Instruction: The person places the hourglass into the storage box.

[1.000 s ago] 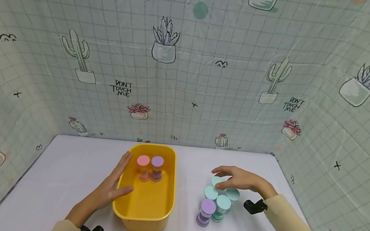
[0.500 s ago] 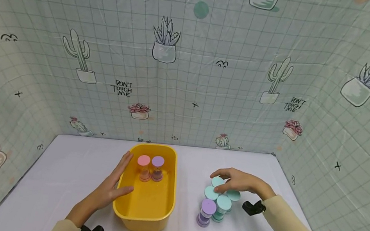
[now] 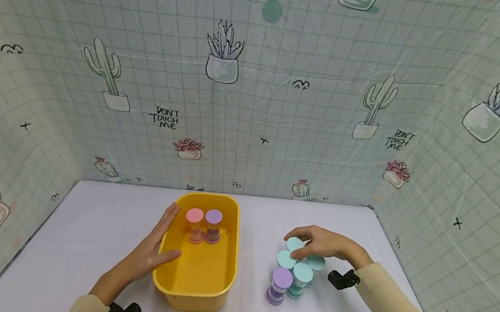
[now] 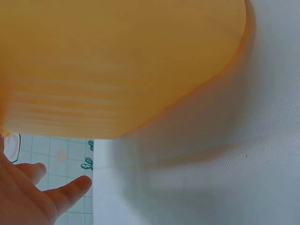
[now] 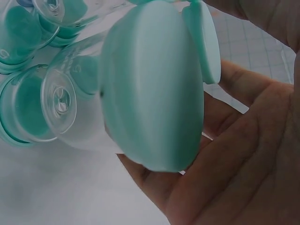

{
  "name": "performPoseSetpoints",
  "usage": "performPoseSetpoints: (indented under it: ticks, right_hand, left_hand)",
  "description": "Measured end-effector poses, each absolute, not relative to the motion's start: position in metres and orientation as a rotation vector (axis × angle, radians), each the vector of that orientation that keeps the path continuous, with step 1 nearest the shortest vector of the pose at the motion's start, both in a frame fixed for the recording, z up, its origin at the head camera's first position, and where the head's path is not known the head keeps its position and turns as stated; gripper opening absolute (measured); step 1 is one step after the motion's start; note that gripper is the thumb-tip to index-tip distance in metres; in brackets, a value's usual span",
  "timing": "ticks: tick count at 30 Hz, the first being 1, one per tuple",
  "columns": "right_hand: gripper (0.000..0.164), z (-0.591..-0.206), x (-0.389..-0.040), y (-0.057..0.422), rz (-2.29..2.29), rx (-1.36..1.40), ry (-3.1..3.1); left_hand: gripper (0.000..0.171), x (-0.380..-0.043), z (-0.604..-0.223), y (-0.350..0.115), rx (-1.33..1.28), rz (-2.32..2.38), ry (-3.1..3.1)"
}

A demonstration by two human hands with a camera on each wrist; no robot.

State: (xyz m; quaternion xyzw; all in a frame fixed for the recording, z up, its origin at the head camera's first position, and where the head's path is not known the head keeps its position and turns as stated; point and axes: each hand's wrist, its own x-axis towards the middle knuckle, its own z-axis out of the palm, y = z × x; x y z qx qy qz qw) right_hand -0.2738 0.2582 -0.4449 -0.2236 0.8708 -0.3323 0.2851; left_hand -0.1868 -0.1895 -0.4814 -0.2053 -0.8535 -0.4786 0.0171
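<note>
My left hand [image 3: 142, 255] rests against the left side of a yellow tub [image 3: 190, 305], fingers straight along the rim, thumb over the edge. In the left wrist view, some of its fingers [image 4: 70, 193] stretch out beside the tub wall. A pink sand timer [image 3: 195, 216] and a purple sand timer [image 3: 214, 217] stand upright in the tub's far end. Right of the tub, my right hand [image 3: 329, 243] holds the far mint sand timer [image 3: 295, 244] between thumb and fingers. In the right wrist view, a nearer mint sand timer [image 5: 154, 84] partly hides that grip.
Several mint sand timers, including a front one [image 3: 302, 274], crowd close around my right hand. Another purple sand timer [image 3: 281, 279] stands at the front of this group. All are on a white tabletop [image 3: 247, 310], with a patterned cloth [image 3: 258, 98] behind and at the sides.
My right hand has lowered slightly and closed in around the far mint sand timer. The left hand and the tub have stayed in place.
</note>
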Motion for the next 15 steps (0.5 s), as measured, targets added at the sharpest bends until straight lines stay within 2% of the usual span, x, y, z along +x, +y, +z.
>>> performPoseSetpoints:
  ticks: [15]
  right_hand:
    - [0.039, -0.4372, -0.2764, 0.2546, -0.861, -0.649, 2.298]
  left_hand:
    - [0.095, -0.1854, -0.4797, -0.1905, -0.632, -1.489, -2.663]
